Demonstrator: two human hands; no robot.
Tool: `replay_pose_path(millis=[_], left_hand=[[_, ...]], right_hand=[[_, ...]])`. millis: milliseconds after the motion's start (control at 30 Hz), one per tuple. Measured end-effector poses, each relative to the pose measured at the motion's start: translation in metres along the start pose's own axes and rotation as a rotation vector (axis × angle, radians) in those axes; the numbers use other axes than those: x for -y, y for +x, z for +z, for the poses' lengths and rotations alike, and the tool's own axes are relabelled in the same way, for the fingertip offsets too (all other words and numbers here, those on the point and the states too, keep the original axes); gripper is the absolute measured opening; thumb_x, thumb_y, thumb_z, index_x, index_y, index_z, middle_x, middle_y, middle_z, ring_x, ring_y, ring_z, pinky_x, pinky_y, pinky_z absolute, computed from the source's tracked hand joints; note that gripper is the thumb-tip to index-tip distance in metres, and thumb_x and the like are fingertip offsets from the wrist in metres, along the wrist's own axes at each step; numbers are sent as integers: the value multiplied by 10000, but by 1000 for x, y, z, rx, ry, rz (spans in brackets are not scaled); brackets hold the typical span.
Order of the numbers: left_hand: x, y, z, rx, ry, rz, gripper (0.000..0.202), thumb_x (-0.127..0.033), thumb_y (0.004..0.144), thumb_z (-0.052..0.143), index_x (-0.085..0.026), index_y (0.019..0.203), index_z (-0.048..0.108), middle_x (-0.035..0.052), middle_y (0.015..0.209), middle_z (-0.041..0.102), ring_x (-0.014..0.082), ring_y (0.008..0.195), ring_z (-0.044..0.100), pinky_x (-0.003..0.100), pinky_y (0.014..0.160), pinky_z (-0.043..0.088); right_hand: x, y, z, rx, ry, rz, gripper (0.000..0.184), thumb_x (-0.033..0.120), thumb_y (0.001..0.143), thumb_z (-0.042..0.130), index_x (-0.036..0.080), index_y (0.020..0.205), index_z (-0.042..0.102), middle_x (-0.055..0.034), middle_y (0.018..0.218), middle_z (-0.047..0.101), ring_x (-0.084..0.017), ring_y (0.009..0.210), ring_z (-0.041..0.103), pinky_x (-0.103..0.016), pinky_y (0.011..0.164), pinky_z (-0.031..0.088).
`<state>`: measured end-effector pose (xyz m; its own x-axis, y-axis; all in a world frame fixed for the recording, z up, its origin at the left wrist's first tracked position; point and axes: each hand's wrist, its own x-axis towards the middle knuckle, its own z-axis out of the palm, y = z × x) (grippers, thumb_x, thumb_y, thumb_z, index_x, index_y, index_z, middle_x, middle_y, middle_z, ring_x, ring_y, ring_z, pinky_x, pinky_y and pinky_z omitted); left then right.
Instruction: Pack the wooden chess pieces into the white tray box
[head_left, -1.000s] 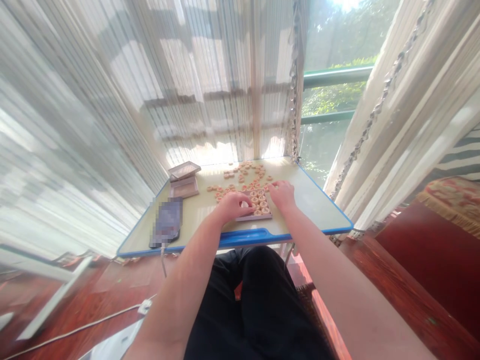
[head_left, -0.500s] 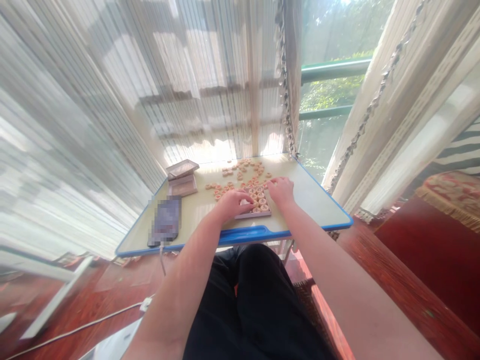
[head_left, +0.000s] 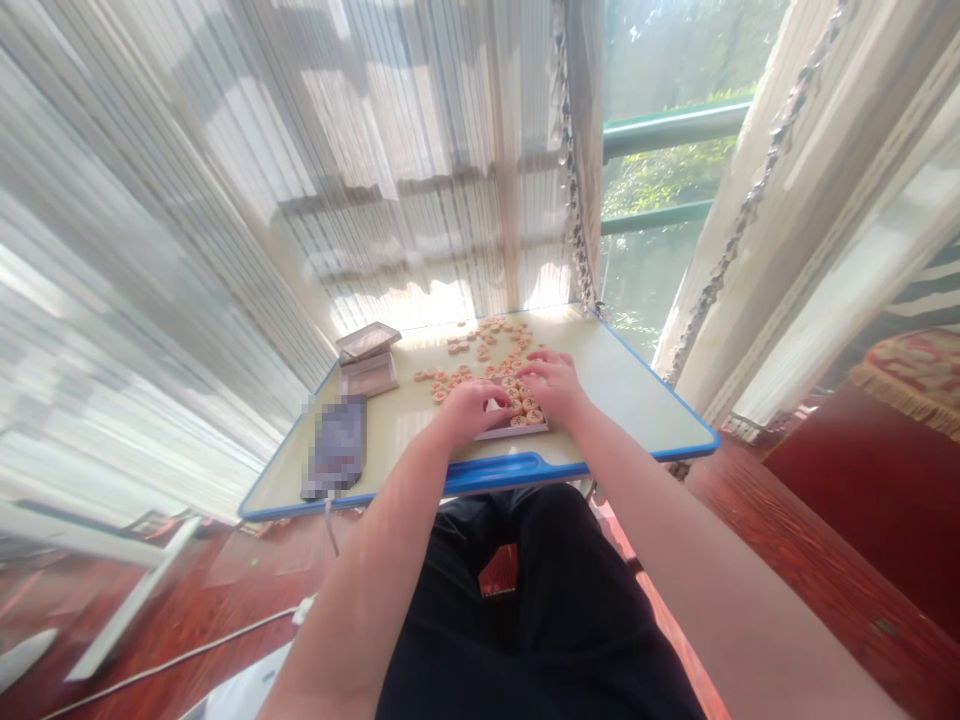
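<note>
A shallow light box (head_left: 514,432) lies near the table's front edge, with round wooden Chinese chess pieces (head_left: 533,416) set in rows inside. At the box's left side, my left hand (head_left: 466,408) rests with thumb and fingers curved apart over its interior; pale box floor shows in the gap. My right hand (head_left: 556,385) reaches over the box's right side, fingers bent down at the pieces. Its fingertips are drawn in, and whatever is between them is hidden. More chess pieces (head_left: 455,377) lie loose beyond the box.
Two shallow boxes or lids (head_left: 369,374) are stacked at the table's left back. A pixelated phone-like object (head_left: 336,447) with a cable lies at the left. The table (head_left: 637,400) has a blue rim (head_left: 480,475). Curtains (head_left: 450,150) hang behind it.
My right hand has moved left from the box's back right corner to above the pieces inside. My left hand stays at the box's left side. The view has shifted slightly.
</note>
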<state>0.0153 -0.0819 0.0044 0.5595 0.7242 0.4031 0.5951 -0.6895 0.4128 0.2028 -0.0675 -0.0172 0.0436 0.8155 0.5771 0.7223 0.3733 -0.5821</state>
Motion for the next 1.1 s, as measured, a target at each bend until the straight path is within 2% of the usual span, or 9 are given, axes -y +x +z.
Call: replay_pose_path(millis=[167, 300, 433, 867, 967, 1100], left_hand=[[-2, 1, -2, -32, 22, -35, 222, -399, 753, 656, -200, 824, 724, 8, 749, 668, 122, 646, 554, 252, 677, 448], [-2, 3, -3, -134, 74, -37, 261, -350, 850, 536, -184, 863, 736, 51, 871, 704, 172, 828, 603, 299, 828, 453], [0, 4, -2, -49, 145, -21, 316, -443, 832, 557, -198, 913, 740, 61, 967, 709, 210, 921, 610, 340, 902, 434], [-2, 5, -4, 18, 209, -80, 355, -412, 906, 433, -232, 956, 735, 41, 990, 697, 200, 967, 594, 330, 933, 426], [-1, 4, -3, -49, 184, -76, 330, -382, 895, 452, -215, 930, 735, 52, 953, 691, 195, 933, 598, 334, 921, 435], [0, 2, -2, -133, 80, -43, 177, -315, 775, 609, -200, 821, 736, 45, 882, 686, 188, 878, 603, 312, 862, 469]], right_hand=[[1, -2, 1, 60, 11, -75, 220, 174, 715, 556, 252, 697, 761, -31, 1034, 647, -227, 1025, 504, -390, 1014, 332], [1, -2, 1, 77, 17, -80, 214, 178, 701, 570, 259, 679, 767, -20, 1027, 655, -240, 1033, 494, -395, 1006, 346], [1, -1, 0, 95, 15, -81, 219, 172, 697, 572, 266, 672, 768, -18, 1000, 660, -240, 1017, 504, -394, 1000, 355], [2, -2, 0, 70, 64, -72, 192, 180, 681, 591, 263, 649, 761, -26, 942, 671, -244, 1010, 507, -391, 995, 369], [6, -2, -3, 53, 145, -28, 196, 179, 682, 581, 260, 650, 756, -27, 917, 676, -242, 1019, 506, -388, 997, 363], [11, -3, -7, 100, 211, -16, 216, 151, 663, 569, 257, 569, 731, -24, 878, 669, -228, 991, 510, -378, 989, 360]])
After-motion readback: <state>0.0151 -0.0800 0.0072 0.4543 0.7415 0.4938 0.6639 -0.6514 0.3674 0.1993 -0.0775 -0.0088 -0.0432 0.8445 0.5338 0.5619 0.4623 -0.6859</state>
